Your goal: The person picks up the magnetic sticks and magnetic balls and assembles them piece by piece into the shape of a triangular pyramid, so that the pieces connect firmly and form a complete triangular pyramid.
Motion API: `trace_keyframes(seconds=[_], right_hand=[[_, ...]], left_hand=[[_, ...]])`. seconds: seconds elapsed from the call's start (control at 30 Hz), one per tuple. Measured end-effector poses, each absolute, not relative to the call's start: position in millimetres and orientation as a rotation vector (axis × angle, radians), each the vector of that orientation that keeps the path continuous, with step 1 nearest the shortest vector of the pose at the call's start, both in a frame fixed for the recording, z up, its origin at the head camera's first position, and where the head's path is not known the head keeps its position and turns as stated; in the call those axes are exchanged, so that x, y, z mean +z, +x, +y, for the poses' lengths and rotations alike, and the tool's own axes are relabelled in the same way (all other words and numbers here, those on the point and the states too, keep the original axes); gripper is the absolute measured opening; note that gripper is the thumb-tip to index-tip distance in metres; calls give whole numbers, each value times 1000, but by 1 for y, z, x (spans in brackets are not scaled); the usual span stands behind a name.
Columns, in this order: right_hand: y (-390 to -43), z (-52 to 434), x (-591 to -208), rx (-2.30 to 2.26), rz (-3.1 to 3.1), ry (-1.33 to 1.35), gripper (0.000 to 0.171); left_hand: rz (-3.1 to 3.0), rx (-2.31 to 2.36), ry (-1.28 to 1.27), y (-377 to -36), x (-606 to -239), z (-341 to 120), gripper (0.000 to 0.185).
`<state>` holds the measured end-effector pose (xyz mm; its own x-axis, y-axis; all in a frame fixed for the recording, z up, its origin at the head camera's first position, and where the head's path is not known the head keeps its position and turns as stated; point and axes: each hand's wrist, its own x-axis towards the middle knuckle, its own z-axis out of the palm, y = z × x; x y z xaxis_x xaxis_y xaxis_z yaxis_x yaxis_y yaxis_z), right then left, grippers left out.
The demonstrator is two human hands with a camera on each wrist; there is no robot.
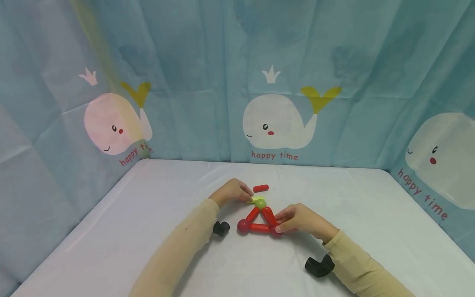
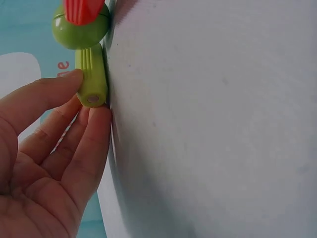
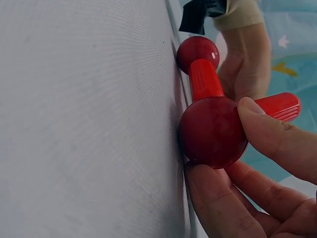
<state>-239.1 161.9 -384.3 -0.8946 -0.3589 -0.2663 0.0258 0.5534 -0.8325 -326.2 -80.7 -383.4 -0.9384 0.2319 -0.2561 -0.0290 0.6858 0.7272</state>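
- Head view showed the left hand (image 1: 231, 191) near the middle of the bench (image 1: 148, 231), its thumb and fingers pinched narrowly on the green stick (image 2: 91, 74); the left wrist view had that stick's far end against the green ball (image 2: 80, 27), lying on the cloth.
- Judged from that light fingertip hold, a twist or push could have knocked the green stick off the ball, or tipped the ball away from the red sticks meeting it.
- A loose red stick (image 1: 260, 188) lay just beyond the left hand, towards the back edge; a careless sweep of the knuckles could have rolled it off.
- Below the green ball sat the red triangle (image 1: 258, 222), with a red ball (image 1: 243, 225) at its left corner.
- The right hand (image 1: 298, 219) gripped the triangle's right corner ball (image 3: 212, 130) between thumb and fingers, closed round it. Too hard a squeeze or a lift there might have pulled the joints apart, since the sticks seemed only to touch the balls.
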Motion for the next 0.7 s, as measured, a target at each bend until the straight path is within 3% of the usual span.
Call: trace_keyframes(seconds=[0.7], right_hand=[[-236,160,-382,-1267,2407,-251,37]], left_hand=[[2619,974,127,-313,-378,-95,14]])
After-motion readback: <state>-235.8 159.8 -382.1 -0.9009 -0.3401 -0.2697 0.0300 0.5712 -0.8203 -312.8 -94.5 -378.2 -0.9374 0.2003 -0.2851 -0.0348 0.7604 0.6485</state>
